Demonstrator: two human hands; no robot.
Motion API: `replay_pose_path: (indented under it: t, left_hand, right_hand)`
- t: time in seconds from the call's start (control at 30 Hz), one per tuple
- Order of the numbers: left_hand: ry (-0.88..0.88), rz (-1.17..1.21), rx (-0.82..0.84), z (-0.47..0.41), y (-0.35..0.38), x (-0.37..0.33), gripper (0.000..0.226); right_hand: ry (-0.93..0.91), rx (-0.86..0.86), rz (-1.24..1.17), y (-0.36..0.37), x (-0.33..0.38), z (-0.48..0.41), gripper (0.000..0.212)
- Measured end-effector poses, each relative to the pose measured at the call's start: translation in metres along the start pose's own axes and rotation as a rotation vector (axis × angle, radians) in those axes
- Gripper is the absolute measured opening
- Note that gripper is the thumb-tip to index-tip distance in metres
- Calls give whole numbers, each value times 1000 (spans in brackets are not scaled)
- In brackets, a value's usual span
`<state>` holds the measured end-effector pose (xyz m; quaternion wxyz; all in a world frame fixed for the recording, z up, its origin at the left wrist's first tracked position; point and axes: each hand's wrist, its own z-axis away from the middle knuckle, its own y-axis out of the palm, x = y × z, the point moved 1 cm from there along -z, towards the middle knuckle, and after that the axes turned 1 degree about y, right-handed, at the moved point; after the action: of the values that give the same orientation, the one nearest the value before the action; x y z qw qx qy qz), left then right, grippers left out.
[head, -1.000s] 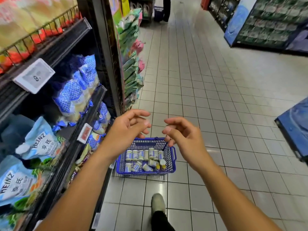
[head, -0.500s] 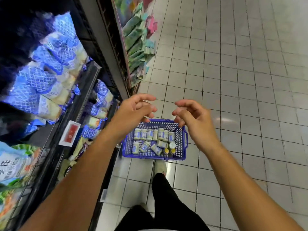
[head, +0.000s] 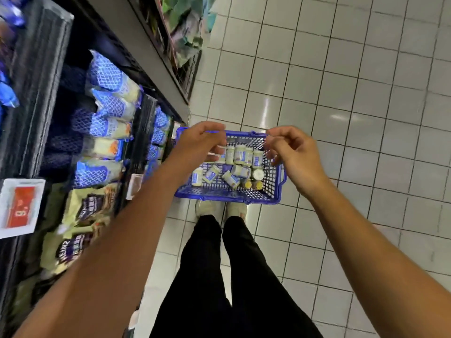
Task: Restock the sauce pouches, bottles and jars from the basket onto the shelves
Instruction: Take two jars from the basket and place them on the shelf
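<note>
A blue plastic basket stands on the tiled floor just in front of my feet. Several pale sauce jars with blue labels fill it, some upright at the back, some lying on their sides, plus small yellow-capped bottles at the front right. My left hand hovers over the basket's left side, fingers loosely curled and empty. Over the right rim hangs my right hand, also loosely curled with nothing in it. Neither hand touches the basket.
Dark shelves run along the left, stocked with blue-and-white sauce pouches and yellow-and-purple Heinz pouches. A red price tag hangs on the shelf edge. White floor tiles spread to the right. My black trouser legs fill the bottom centre.
My view has tipped further down and I have stepped up to the basket. Both hands have lowered toward it, still empty.
</note>
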<state>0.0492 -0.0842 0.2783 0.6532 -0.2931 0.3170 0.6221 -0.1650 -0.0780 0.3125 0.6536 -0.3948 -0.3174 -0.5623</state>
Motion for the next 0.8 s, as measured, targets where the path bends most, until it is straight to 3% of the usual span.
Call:
replay_pose_path:
  t: [0.2, 0.57, 0.7, 0.8]
  left_hand:
    - [-201, -52, -60, -84, -14, 99, 9]
    - [-460, -270, -114, -218, -32, 328, 4]
    - [-485, -509, -60, -264, -29, 397, 34]
    - [-412, -686, -96, -290, -27, 435, 45]
  right_hand:
    - [154, 2, 55, 19, -93, -59, 6]
    - [337, 76, 220, 59, -317, -178, 13]
    - [393, 72, 292, 70, -390, -223, 7]
    - [432, 50, 345, 80, -432, -252, 26]
